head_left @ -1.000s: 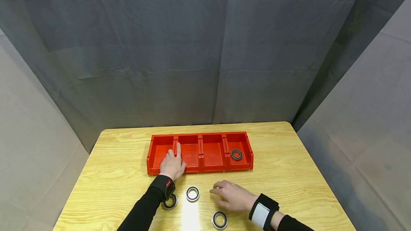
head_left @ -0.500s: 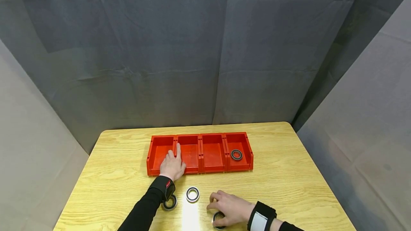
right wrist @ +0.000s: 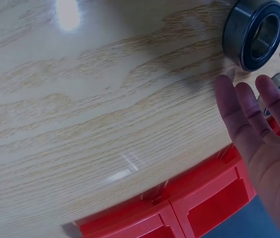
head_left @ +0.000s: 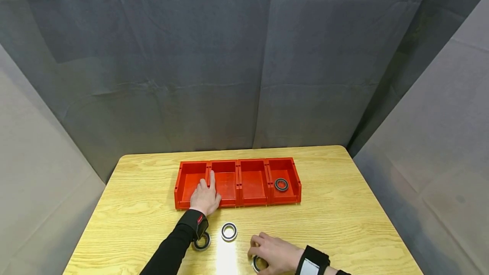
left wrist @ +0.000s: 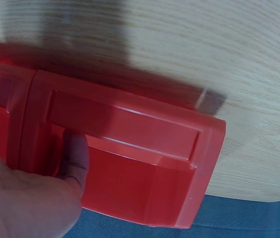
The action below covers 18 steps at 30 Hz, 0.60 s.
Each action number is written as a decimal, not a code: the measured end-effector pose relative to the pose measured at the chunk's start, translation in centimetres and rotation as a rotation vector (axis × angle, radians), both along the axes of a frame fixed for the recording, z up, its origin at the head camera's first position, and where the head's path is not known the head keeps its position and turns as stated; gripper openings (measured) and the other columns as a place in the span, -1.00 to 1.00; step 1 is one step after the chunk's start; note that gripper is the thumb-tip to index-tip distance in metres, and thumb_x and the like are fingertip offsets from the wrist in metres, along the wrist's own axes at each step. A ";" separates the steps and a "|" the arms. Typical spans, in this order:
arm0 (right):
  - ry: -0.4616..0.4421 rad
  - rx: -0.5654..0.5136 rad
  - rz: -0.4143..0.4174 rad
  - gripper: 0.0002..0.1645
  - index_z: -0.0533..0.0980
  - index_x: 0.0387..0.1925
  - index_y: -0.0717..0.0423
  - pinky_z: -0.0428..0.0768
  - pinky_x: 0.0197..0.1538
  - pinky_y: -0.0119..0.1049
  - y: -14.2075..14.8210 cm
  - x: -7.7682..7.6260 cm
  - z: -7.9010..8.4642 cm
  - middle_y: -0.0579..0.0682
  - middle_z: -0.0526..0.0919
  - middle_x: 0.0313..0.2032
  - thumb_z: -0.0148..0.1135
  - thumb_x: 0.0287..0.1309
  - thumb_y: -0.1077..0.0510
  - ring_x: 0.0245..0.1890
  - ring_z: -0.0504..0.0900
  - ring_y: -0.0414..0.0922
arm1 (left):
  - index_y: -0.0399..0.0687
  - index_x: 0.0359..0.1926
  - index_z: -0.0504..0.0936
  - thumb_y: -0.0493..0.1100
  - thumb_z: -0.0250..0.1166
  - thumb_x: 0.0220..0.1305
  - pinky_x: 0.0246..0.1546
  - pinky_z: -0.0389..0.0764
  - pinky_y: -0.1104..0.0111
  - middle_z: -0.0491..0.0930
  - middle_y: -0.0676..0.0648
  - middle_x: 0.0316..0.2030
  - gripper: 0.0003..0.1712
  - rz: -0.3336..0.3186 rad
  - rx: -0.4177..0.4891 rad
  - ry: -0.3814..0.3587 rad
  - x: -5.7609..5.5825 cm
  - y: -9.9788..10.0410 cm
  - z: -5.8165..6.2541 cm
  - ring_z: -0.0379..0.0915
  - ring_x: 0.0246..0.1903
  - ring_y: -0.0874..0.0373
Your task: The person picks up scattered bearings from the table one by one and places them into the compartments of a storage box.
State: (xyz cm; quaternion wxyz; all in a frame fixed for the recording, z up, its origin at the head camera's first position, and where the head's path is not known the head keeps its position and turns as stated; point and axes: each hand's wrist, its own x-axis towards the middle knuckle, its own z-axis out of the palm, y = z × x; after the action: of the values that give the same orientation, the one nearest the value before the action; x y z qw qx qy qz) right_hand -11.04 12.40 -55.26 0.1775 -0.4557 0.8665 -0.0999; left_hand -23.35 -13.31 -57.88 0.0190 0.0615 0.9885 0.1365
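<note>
The red bin (head_left: pixel 253 200) has a row of open compartments. My left hand (head_left: pixel 204 198) grips the divider near its left end, thumb on one side and fingers on the other, index finger laid along the top. At the front of the table, my right hand (head_left: pixel 276 253) is over a ball bearing (head_left: pixel 254 263) with a dark seal, partly hidden by the fingers. In the right wrist view the loosely spread fingers are beside this bearing (right wrist: pixel 233 34), not closed on it. Another bearing (head_left: pixel 276 187) lies in the rightmost compartment.
Two more bearings lie on the wooden table (head_left: pixel 336 224): one bearing (head_left: pixel 223 232) in front of the bin, another bearing (head_left: pixel 201 248) partly under the left wrist strap. Grey cloth (head_left: pixel 191 75) hangs behind the table, with pale panels (head_left: pixel 431 160) at the sides.
My right hand has come down toward the front of the table, its fingers now over the nearest bearing. The left hand and the bin stay where they were.
</note>
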 end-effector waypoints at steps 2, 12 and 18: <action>-0.017 0.003 -0.004 -0.60 0.62 -0.03 -0.20 0.42 -0.28 -0.60 0.0 0.1 0.0 -0.22 0.50 -0.10 0.37 0.18 -0.25 -0.21 0.34 -0.37 | -0.14 0.59 0.01 -0.02 0.22 0.30 -0.16 0.58 0.10 0.38 -0.42 -0.02 -0.05 0.001 -0.001 0.002 0.0 0.0 0.0 0.43 -0.16 -0.17; -0.028 0.024 -0.004 -0.62 0.61 -0.04 -0.25 0.41 -0.32 -0.57 -0.1 0.3 0.0 -0.24 0.48 -0.14 0.39 0.16 -0.24 -0.25 0.32 -0.37 | -0.14 0.59 0.01 -0.02 0.22 0.30 -0.18 0.57 0.11 0.38 -0.40 -0.05 -0.05 0.001 0.001 0.000 0.0 0.0 0.0 0.42 -0.18 -0.16; -0.062 0.023 -0.002 -0.59 0.61 -0.03 -0.24 0.38 -0.38 -0.55 -0.4 0.3 -0.3 -0.23 0.49 -0.14 0.28 0.22 -0.32 -0.28 0.30 -0.37 | -0.14 0.59 0.02 -0.02 0.22 0.30 -0.20 0.58 0.12 0.39 -0.39 -0.07 -0.06 -0.004 -0.003 0.010 0.0 0.0 -0.1 0.42 -0.20 -0.15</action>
State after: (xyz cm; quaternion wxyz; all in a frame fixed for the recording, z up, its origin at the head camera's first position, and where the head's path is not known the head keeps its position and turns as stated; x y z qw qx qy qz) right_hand -10.71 12.02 -55.59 0.2093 -0.4494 0.8622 -0.1042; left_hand -23.37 -13.32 -57.94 0.0144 0.0641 0.9887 0.1346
